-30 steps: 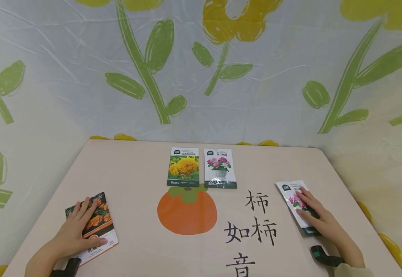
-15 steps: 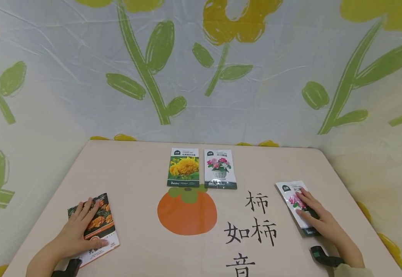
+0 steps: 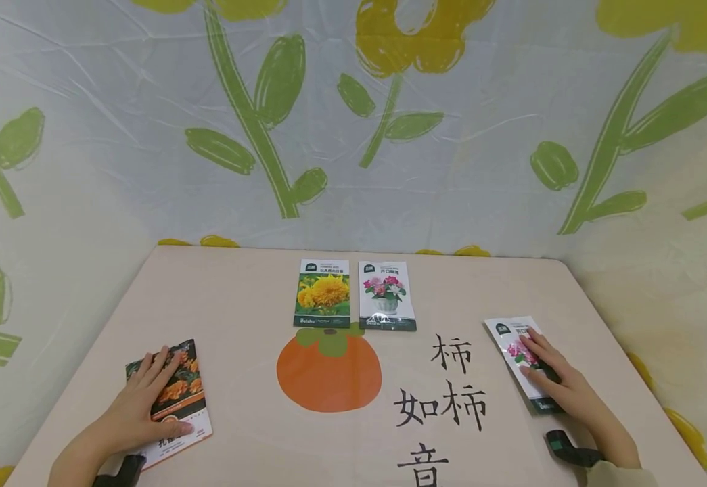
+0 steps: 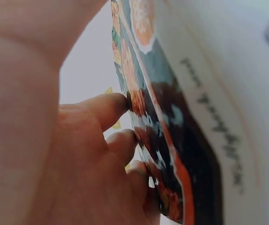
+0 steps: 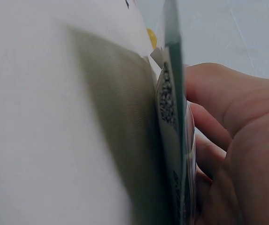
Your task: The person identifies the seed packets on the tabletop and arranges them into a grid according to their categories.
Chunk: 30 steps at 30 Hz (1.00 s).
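At the left, my left hand point(image 3: 130, 412) lies with fingers spread on a seed packet point(image 3: 181, 385) printed with orange flowers. Its thumb rests on the packet's white lower part, and the left wrist view shows fingertips point(image 4: 120, 103) touching the printed face. On the right, my right hand point(image 3: 563, 385) rests over a white seed packet point(image 3: 514, 331) with pink flowers, its fingers fairly straight across the front. In the right wrist view, the edge of this packet point(image 5: 174, 108) stands a little off the table, with a QR code on its underside. The hand hides part of the front.
Toward the back lie two more seed packets side by side: one with a yellow flower point(image 3: 323, 294), one with pink flowers in a pot point(image 3: 386, 297). The pale table point(image 3: 243, 304) bears a printed orange persimmon point(image 3: 329, 375) and black characters. A flower-patterned cloth point(image 3: 450, 169) hangs behind.
My left hand and the orange-flower seed packet have slid slightly to the right together. The right hand and the other packets look unmoved.
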{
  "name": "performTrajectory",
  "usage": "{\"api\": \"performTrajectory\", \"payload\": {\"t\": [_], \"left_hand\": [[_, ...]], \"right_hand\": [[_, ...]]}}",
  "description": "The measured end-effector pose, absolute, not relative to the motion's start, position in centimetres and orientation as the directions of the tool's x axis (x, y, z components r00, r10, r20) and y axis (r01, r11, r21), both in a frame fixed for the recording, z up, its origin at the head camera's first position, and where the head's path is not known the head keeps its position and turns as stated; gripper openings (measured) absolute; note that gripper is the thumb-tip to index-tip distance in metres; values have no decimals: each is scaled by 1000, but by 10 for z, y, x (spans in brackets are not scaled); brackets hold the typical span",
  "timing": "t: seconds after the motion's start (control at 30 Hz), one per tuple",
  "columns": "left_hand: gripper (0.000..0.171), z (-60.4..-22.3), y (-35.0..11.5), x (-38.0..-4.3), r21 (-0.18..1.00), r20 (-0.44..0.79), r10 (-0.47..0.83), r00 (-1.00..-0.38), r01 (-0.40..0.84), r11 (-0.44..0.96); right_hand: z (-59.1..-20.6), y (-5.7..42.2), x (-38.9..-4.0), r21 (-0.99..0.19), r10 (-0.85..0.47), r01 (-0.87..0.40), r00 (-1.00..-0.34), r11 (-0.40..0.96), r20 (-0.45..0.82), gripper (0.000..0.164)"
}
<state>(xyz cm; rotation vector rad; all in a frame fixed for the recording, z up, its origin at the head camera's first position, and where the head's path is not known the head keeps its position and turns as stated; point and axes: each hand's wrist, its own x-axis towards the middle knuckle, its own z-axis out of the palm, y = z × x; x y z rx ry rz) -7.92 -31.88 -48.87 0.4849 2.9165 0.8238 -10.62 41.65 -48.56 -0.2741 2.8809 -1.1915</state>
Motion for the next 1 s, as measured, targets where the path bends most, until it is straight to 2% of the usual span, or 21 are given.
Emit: {"api": "performTrajectory", "payload": {"t": [1.0], "left_hand": [[117,-487,-314,-85,515,-17,334,-942,278,811]], "right_hand": [[-484,416,-106,-700,-152,-128,-988,703,28,65]]}}
